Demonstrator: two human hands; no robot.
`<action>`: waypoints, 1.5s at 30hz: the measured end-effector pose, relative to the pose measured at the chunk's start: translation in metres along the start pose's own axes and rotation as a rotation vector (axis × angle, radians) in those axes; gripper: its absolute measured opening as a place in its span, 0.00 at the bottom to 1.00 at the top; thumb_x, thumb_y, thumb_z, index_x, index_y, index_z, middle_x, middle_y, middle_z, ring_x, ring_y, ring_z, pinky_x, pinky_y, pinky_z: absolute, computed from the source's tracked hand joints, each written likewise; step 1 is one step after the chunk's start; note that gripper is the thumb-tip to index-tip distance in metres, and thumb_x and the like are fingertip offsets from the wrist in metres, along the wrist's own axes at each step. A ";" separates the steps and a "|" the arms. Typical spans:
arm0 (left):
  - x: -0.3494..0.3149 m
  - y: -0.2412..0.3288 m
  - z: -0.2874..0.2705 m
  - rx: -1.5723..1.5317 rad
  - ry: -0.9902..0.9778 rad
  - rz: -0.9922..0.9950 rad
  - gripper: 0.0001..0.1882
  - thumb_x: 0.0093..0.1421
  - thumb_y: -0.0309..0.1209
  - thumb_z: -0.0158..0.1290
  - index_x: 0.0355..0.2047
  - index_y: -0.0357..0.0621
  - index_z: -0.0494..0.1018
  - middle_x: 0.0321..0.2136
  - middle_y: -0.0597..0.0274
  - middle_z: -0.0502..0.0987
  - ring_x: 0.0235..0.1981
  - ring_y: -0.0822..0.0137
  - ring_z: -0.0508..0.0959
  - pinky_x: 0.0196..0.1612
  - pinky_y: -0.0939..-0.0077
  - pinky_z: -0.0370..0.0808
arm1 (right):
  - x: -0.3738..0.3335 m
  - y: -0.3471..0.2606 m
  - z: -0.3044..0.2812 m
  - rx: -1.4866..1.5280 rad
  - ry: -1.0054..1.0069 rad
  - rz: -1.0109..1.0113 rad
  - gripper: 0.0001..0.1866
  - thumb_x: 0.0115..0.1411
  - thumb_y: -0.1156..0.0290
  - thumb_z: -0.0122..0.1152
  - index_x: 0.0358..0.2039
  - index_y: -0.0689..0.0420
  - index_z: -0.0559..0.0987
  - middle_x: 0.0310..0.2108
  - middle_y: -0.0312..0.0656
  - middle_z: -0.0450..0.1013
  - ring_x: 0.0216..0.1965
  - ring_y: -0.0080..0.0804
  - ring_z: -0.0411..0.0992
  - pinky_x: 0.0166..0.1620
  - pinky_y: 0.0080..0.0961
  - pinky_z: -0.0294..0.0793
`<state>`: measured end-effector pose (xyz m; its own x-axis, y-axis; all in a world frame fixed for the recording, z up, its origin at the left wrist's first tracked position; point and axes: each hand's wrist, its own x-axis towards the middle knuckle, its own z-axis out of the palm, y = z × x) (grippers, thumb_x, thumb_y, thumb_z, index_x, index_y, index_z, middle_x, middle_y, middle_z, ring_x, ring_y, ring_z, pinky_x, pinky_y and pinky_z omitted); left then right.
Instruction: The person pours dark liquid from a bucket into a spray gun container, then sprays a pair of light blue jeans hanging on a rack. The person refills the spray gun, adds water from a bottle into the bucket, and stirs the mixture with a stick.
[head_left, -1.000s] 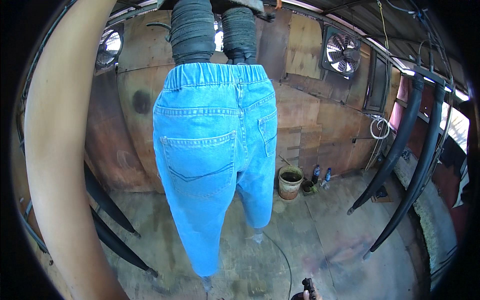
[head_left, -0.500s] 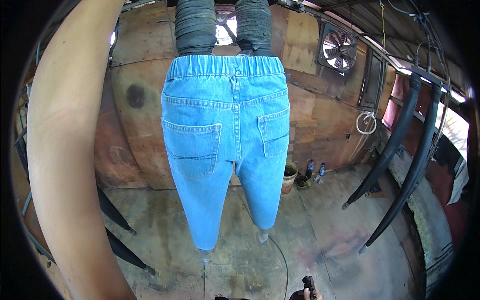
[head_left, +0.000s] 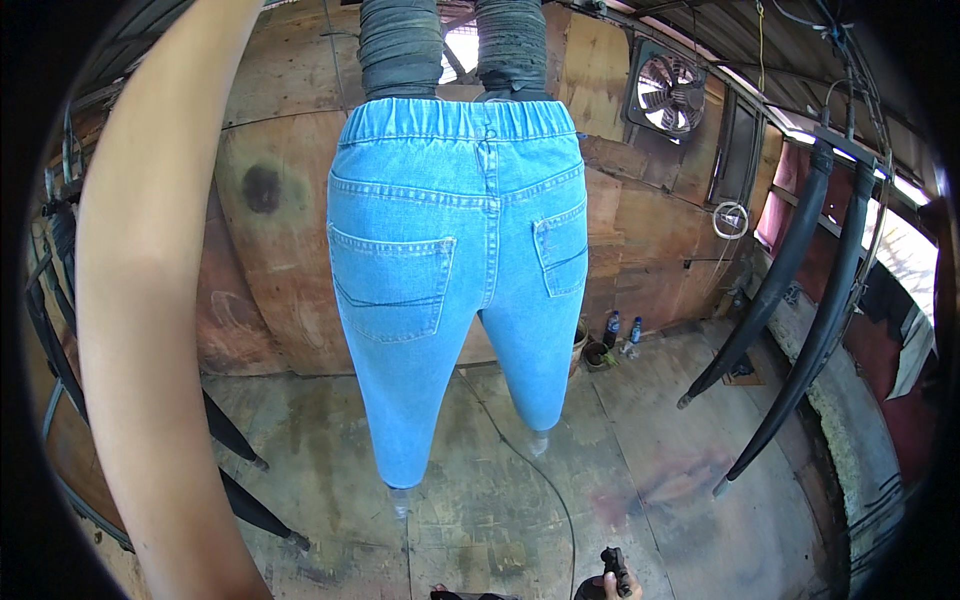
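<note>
A pair of light blue jeans (head_left: 460, 230) hangs upside-up in front of me with its back side facing me, the elastic waist at the top and two back pockets showing. The legs look filled out from inside. Two dark wrapped tubes (head_left: 400, 50) come down into the waistband, and pale tips poke from the leg ends. My left forearm (head_left: 150, 290) rises along the left side, its hand beyond the upper edge. At the bottom, my right hand (head_left: 622, 588) is closed around what looks like a dark spray gun (head_left: 613, 563), held below the jeans.
Black tube pairs hang at the right (head_left: 810, 320) and left (head_left: 245, 495). A thin hose (head_left: 545, 480) crosses the stained floor. Bottles (head_left: 612, 328) and a bucket (head_left: 578, 345) stand by the wooden wall (head_left: 270, 280), which has a fan (head_left: 667, 92).
The jeans have turned slightly, and the right leg end sits higher and farther right. My left forearm has shifted a little to the right in view. My right hand still grips the spray gun.
</note>
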<state>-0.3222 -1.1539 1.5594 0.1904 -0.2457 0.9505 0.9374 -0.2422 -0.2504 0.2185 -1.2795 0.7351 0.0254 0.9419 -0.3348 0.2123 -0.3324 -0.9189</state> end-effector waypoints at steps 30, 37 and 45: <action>-0.067 0.054 -0.022 0.062 -0.037 0.017 0.19 0.69 0.35 0.53 0.58 0.40 0.71 0.47 0.48 0.81 0.50 0.55 0.80 0.57 0.64 0.74 | 0.015 -0.025 0.015 0.087 -0.032 -0.188 0.20 0.69 0.55 0.64 0.40 0.63 0.81 0.30 0.38 0.75 0.32 0.27 0.71 0.36 0.30 0.73; -0.180 0.119 -0.063 0.099 -0.084 0.173 0.26 0.66 0.31 0.54 0.64 0.36 0.68 0.59 0.46 0.75 0.62 0.51 0.74 0.65 0.59 0.68 | 0.035 -0.005 0.003 -0.034 0.062 -0.235 0.21 0.72 0.54 0.58 0.42 0.63 0.81 0.30 0.40 0.76 0.32 0.28 0.72 0.38 0.29 0.74; -0.371 0.208 -0.127 0.072 -0.337 -0.302 0.46 0.57 0.36 0.65 0.70 0.32 0.55 0.69 0.39 0.59 0.70 0.44 0.61 0.73 0.52 0.55 | 0.028 -0.026 -0.012 -0.049 0.043 -0.309 0.21 0.72 0.56 0.58 0.54 0.60 0.79 0.32 0.41 0.78 0.34 0.29 0.74 0.39 0.29 0.74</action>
<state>-0.2350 -1.2320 1.1314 -0.0211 0.1479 0.9888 0.9811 -0.1870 0.0489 0.2257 -1.2434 0.7523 -0.0071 0.9995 -0.0309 0.2628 -0.0280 -0.9644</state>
